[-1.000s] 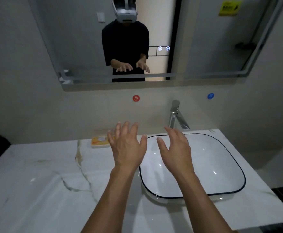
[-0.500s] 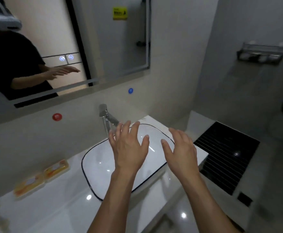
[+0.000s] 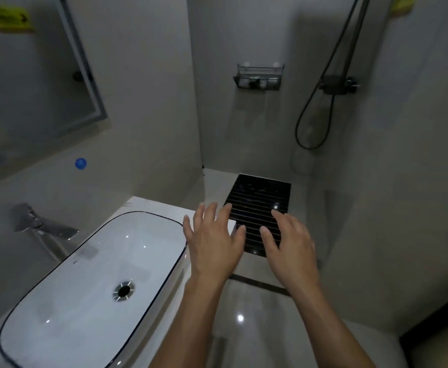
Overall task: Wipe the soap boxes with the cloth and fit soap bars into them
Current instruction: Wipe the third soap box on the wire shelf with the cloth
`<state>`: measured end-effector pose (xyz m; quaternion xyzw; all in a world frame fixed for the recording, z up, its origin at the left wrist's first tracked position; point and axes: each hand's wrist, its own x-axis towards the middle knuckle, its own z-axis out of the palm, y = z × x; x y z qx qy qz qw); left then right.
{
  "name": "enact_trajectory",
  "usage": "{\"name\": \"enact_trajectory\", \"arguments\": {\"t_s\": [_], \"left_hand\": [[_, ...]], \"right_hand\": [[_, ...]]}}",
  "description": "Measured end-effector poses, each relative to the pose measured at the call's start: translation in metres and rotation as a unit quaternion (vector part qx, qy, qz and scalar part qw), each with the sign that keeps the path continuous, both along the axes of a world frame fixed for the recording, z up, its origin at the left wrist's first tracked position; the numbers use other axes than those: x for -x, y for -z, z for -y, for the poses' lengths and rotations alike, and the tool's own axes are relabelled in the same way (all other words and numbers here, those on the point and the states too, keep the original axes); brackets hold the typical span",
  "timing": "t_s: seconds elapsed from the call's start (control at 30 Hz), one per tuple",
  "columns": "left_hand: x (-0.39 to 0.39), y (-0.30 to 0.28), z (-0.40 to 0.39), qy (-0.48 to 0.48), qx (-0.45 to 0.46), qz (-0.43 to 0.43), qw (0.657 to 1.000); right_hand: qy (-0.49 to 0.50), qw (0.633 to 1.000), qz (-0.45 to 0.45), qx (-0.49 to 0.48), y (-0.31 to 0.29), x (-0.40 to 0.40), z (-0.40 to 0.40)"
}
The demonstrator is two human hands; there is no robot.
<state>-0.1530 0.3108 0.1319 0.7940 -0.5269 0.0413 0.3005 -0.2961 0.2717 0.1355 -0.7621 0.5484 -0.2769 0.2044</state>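
Left hand and right hand held out palms down, fingers spread, holding nothing, above the white bench corner and black slatted floor grate, white black-rimmed basin at left, wire wall rack beyond, soap boxes and cloth out of view

Sink on the counter, shower past it

The sink sits on the counter, tap behind it. Past the counter's right edge lies a floor grate; a wall rack hangs above it.
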Motion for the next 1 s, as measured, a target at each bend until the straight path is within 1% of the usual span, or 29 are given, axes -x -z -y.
{"name": "enact_trajectory", "arguments": {"t_s": [0.17,0.37,0.67,0.83,1.0], "left_hand": [[0.025,0.007,0.048,0.041,-0.005,0.010,0.999],[0.043,0.012,0.127,0.044,-0.046,0.021,0.998],[0.062,0.007,0.254,0.013,-0.067,0.017,0.998],[0.062,0.017,0.315,0.007,-0.083,0.006,0.997],[0.044,0.024,0.391,0.009,-0.082,0.001,0.997]], "right_hand": [[0.035,0.999,0.001,-0.003,0.009,0.030,0.041],[0.046,0.999,0.013,-0.015,0.022,0.048,0.126],[0.004,1.000,0.018,-0.025,0.023,0.073,0.258],[0.000,0.999,0.004,-0.045,0.025,0.068,0.320],[0.006,0.999,0.013,-0.033,0.032,0.049,0.383]]}}
